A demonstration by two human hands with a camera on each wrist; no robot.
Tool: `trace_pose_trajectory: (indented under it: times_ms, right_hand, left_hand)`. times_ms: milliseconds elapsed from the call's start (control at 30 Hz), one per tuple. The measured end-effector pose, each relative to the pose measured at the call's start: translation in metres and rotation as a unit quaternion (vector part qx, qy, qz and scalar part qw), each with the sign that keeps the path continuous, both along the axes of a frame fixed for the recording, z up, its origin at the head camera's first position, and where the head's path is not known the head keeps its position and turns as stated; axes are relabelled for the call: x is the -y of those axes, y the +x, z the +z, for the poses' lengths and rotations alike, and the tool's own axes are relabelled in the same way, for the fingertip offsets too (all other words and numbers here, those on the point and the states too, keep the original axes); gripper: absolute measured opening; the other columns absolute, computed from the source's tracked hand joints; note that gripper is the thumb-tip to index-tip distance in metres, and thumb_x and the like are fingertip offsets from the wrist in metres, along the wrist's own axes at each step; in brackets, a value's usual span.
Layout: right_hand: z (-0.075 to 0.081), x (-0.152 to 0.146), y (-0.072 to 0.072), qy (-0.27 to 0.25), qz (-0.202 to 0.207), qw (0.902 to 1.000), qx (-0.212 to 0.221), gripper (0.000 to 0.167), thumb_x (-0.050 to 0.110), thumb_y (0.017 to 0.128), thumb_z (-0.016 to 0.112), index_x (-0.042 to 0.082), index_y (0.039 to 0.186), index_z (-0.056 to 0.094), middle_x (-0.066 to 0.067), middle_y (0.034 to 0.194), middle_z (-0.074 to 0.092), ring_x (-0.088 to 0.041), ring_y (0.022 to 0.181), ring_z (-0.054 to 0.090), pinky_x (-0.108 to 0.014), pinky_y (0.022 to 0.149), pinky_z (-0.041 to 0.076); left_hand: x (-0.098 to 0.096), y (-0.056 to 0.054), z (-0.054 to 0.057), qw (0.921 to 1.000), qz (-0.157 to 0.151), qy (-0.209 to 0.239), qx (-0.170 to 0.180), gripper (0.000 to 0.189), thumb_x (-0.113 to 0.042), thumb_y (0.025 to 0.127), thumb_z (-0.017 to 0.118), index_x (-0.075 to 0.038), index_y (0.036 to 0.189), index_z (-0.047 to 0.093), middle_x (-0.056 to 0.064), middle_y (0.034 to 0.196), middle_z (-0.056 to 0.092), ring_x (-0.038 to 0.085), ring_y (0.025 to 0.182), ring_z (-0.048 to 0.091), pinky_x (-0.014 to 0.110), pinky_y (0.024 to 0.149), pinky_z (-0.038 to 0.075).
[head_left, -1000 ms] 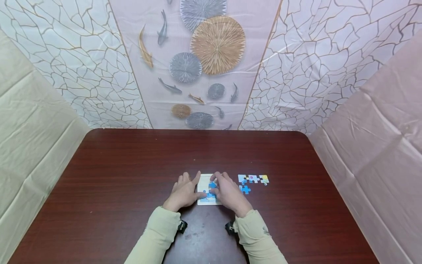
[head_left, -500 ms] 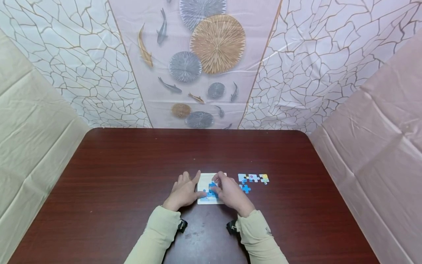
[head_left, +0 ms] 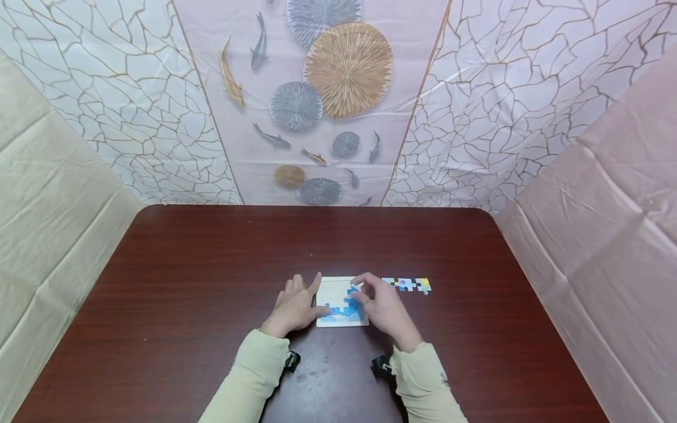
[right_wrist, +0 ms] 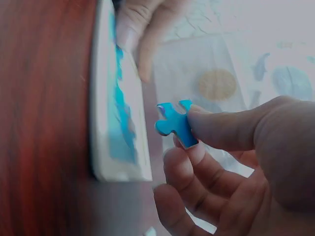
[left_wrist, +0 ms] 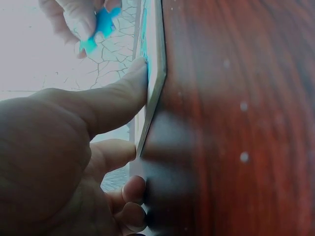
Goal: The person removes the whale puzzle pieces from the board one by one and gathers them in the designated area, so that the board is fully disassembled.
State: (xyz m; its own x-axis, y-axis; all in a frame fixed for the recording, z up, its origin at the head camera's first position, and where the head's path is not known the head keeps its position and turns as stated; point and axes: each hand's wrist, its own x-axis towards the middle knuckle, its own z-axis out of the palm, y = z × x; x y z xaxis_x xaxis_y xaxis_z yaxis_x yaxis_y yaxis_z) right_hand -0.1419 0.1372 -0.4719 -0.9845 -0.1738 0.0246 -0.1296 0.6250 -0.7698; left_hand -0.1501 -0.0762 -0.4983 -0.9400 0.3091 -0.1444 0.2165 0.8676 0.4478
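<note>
One tray: left hand spread at its left edge, likely bracing it; right hand pinching blue piece above it.

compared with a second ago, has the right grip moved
Yes: in the head view, the right grip has moved rightward against the board, now baring its near right corner.
</note>
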Motion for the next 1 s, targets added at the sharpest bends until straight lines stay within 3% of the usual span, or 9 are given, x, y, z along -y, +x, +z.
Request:
trace_pose_trajectory:
  times_ms: [167, 400, 633, 1000]
  right_hand:
    - [0.007, -0.028, -0.002, 0.013, -0.072, 0.9973, 0.003, 0.021, 0.014, 0.09, 0.071, 0.008, 0.11, 0.069, -0.002, 0.078, 0.06, -0.016, 0.063, 0.053, -0.031, 0.059, 0.045]
    - [0.013, -0.074, -0.002, 0.029, -0.175, 0.9832, 0.044, 0.024, 0.018, 0.09, 0.072, 0.003, 0.108, 0.068, -0.009, 0.087, 0.066, -0.021, 0.075, 0.061, -0.032, 0.065, 0.048]
    - [0.011, -0.096, 0.004, 0.027, -0.189, 0.9789, 0.074, 0.025, 0.015, 0.09, 0.07, 0.0, 0.109, 0.067, -0.01, 0.084, 0.066, -0.024, 0.075, 0.065, -0.031, 0.061, 0.047]
    - [0.0, -0.096, 0.002, 0.047, -0.182, 0.9774, 0.097, 0.023, 0.014, 0.089, 0.071, 0.0, 0.107, 0.068, -0.008, 0.082, 0.065, -0.019, 0.07, 0.059, -0.031, 0.062, 0.046]
  left_hand:
    - [-0.001, 0.0, 0.0, 0.9999, -0.004, 0.009, 0.001, 0.085, -0.049, 0.086, 0.069, -0.016, 0.154, 0.03, 0.012, 0.102, 0.039, 0.023, 0.084, 0.032, 0.032, 0.066, 0.028]
    - [-0.001, 0.002, 0.001, 0.9999, -0.006, 0.012, 0.004, 0.086, -0.05, 0.086, 0.069, -0.016, 0.154, 0.03, 0.013, 0.104, 0.04, 0.024, 0.085, 0.033, 0.033, 0.066, 0.028]
    - [0.0, 0.0, 0.002, 0.9999, -0.006, 0.011, 0.009, 0.086, -0.05, 0.086, 0.069, -0.016, 0.155, 0.028, 0.013, 0.104, 0.04, 0.024, 0.085, 0.033, 0.032, 0.065, 0.027]
    - [0.0, 0.001, 0.003, 1.0, -0.002, 0.006, 0.006, 0.086, -0.051, 0.086, 0.069, -0.016, 0.154, 0.03, 0.013, 0.102, 0.039, 0.024, 0.084, 0.034, 0.032, 0.065, 0.028]
